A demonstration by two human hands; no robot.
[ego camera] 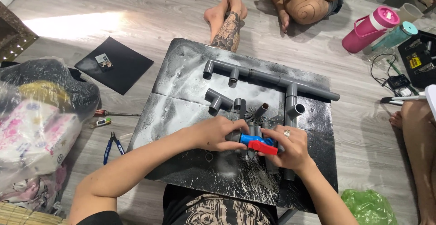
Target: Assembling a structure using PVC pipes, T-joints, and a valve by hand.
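My left hand (218, 133) and my right hand (290, 148) grip a grey pipe piece that carries a blue valve with a red handle (258, 143), held over a black, paint-speckled board (181, 75). The left hand's fingers wrap the grey fitting to the left of the valve. The right hand, with a ring on one finger, closes on the valve's right side beside the red handle. A long grey pipe assembly (268, 77) with elbows and tees lies across the far part of the board. A loose grey tee fitting (217, 99) sits just beyond my left hand.
Another person sits cross-legged beyond the board, a tattooed leg (229, 29) near its far edge. Blue-handled pliers (112, 147) and a screwdriver (113, 113) lie on the floor at left, next to plastic bags (41, 116). A pink bottle (370, 27) stands at right; a green bag (370, 204) lies lower right.
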